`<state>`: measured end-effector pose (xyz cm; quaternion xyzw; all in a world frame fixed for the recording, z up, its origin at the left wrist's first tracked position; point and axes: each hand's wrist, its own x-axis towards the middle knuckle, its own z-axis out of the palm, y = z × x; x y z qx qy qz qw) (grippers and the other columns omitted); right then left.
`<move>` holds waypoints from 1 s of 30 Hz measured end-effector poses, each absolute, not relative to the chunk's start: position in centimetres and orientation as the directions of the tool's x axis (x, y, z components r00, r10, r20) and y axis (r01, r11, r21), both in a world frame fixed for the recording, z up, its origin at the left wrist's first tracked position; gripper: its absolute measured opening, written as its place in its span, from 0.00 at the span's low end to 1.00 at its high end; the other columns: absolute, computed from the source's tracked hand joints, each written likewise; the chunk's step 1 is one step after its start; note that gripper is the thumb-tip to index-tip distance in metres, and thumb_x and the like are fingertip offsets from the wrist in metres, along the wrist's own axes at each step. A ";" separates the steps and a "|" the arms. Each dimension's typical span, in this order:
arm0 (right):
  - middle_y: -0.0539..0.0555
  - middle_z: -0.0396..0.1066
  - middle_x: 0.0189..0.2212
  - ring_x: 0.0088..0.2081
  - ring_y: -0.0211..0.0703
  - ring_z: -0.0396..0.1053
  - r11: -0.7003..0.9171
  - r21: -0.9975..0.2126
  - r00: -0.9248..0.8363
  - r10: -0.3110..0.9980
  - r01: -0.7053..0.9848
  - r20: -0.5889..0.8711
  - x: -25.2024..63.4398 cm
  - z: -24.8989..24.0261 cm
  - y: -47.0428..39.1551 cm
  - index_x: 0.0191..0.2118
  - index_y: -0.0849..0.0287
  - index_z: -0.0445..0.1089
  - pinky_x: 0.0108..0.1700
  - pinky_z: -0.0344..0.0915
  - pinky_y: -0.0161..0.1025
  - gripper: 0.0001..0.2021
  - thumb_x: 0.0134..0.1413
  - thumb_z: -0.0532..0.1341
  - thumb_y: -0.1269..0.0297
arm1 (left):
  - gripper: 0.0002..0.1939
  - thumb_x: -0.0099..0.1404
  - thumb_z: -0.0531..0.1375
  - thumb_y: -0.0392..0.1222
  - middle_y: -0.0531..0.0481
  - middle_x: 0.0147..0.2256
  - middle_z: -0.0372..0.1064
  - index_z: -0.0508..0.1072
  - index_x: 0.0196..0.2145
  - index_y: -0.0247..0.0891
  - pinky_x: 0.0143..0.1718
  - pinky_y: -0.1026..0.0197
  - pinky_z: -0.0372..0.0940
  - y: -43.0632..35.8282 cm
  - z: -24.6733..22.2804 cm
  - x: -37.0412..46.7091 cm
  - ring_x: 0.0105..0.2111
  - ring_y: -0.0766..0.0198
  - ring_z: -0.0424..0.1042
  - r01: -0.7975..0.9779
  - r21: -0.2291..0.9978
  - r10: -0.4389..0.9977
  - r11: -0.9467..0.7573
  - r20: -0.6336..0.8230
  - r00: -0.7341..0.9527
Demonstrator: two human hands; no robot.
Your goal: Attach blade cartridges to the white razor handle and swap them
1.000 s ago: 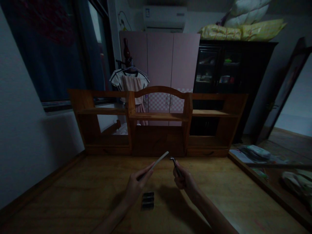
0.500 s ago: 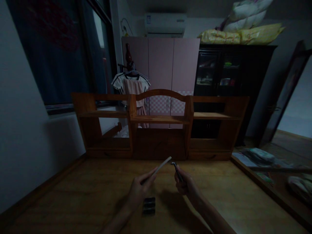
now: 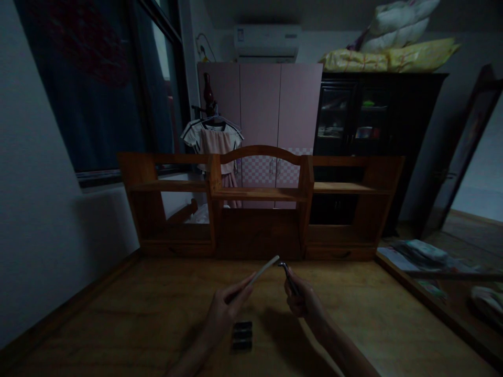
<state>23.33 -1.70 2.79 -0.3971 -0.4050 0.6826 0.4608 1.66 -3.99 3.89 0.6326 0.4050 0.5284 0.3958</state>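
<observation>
My left hand is closed around the lower end of a thin, pale, slightly curved stick, which slants up to the right. In my right hand is a small dark-handled tool with a shiny bent metal head; its exact kind is unclear in the dim light. The metal head sits just right of the stick's tip, with a small gap between them. Below my left hand, a few small dark pieces lie in a stack of rows on the wooden tabletop.
A wooden shelf unit stands along the table's far side. To the right, past a raised wooden edge, lie papers and bagged things. A wall bounds the left. Pink and black cabinets stand behind.
Both hands have shifted very slightly right with the stick and the tool. The whole view has moved a little; the grips look the same.
</observation>
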 end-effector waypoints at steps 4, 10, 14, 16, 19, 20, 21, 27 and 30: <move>0.40 0.40 0.09 0.10 0.26 0.38 -0.229 -0.929 -0.276 0.950 -0.289 -0.148 23.1 2.8 -1.9 0.18 0.59 0.56 0.12 0.33 0.28 0.29 0.42 0.59 0.35 | 0.18 0.62 0.59 0.46 0.49 0.49 0.70 0.73 0.48 0.41 0.57 0.50 0.58 -4.1 4.0 1.9 0.52 0.53 0.67 0.093 0.932 0.934 -0.350 0.340 0.109; 0.40 0.41 0.09 0.11 0.25 0.37 -0.250 -0.923 -0.259 0.950 -0.291 -0.176 23.0 3.1 -2.2 0.17 0.59 0.56 0.13 0.34 0.28 0.29 0.39 0.60 0.35 | 0.19 0.60 0.60 0.47 0.48 0.48 0.71 0.74 0.47 0.39 0.56 0.51 0.60 -4.0 4.0 1.8 0.52 0.53 0.68 0.077 0.936 0.935 -0.344 0.334 0.121; 0.40 0.41 0.09 0.11 0.25 0.37 -0.233 -0.924 -0.265 0.952 -0.303 -0.153 22.9 3.1 -2.2 0.18 0.59 0.56 0.13 0.33 0.28 0.29 0.39 0.60 0.35 | 0.20 0.59 0.60 0.48 0.47 0.49 0.70 0.74 0.48 0.38 0.55 0.52 0.61 -3.7 3.7 1.6 0.51 0.52 0.68 0.081 0.936 0.937 -0.343 0.336 0.090; 0.40 0.40 0.09 0.10 0.25 0.37 -0.222 -0.926 -0.251 0.957 -0.305 -0.146 22.9 3.0 -2.2 0.18 0.59 0.56 0.12 0.33 0.28 0.29 0.39 0.60 0.35 | 0.20 0.60 0.60 0.47 0.48 0.49 0.70 0.74 0.48 0.39 0.56 0.53 0.59 -3.6 3.6 1.5 0.52 0.53 0.67 0.087 0.931 0.932 -0.355 0.346 0.110; 0.40 0.40 0.09 0.10 0.25 0.38 -0.231 -0.931 -0.260 0.953 -0.282 -0.158 22.8 3.0 -2.1 0.18 0.59 0.56 0.12 0.34 0.28 0.29 0.39 0.60 0.34 | 0.19 0.61 0.59 0.47 0.48 0.50 0.70 0.74 0.48 0.39 0.57 0.53 0.59 -3.6 3.5 1.6 0.52 0.54 0.67 0.097 0.931 0.930 -0.353 0.337 0.148; 0.40 0.41 0.09 0.11 0.25 0.38 -0.235 -0.931 -0.267 0.950 -0.279 -0.160 22.8 3.0 -2.1 0.18 0.59 0.56 0.12 0.34 0.28 0.29 0.38 0.60 0.35 | 0.18 0.61 0.59 0.47 0.48 0.49 0.70 0.74 0.48 0.39 0.57 0.53 0.58 -3.6 3.5 1.6 0.52 0.54 0.67 0.100 0.931 0.931 -0.350 0.334 0.144; 0.40 0.41 0.09 0.11 0.25 0.38 -0.237 -0.930 -0.270 0.949 -0.281 -0.160 22.7 3.0 -2.1 0.18 0.59 0.56 0.13 0.34 0.28 0.29 0.38 0.61 0.35 | 0.18 0.61 0.59 0.47 0.48 0.49 0.70 0.74 0.48 0.40 0.57 0.53 0.58 -3.6 3.5 1.6 0.52 0.54 0.67 0.100 0.932 0.934 -0.348 0.334 0.130; 0.40 0.41 0.09 0.10 0.25 0.38 -0.259 -0.929 -0.239 0.951 -0.263 -0.197 22.5 2.9 -2.2 0.17 0.59 0.56 0.12 0.34 0.28 0.29 0.37 0.60 0.34 | 0.18 0.61 0.59 0.46 0.49 0.50 0.70 0.74 0.48 0.41 0.57 0.54 0.59 -3.5 3.2 1.5 0.52 0.55 0.67 0.082 0.929 0.926 -0.361 0.347 0.149; 0.40 0.41 0.09 0.10 0.26 0.39 -0.232 -0.933 -0.255 0.953 -0.274 -0.162 22.6 2.7 -2.1 0.17 0.59 0.56 0.12 0.35 0.28 0.29 0.38 0.60 0.35 | 0.18 0.61 0.59 0.46 0.48 0.49 0.70 0.74 0.48 0.41 0.57 0.53 0.59 -3.4 3.1 1.5 0.52 0.54 0.67 0.089 0.932 0.932 -0.352 0.340 0.126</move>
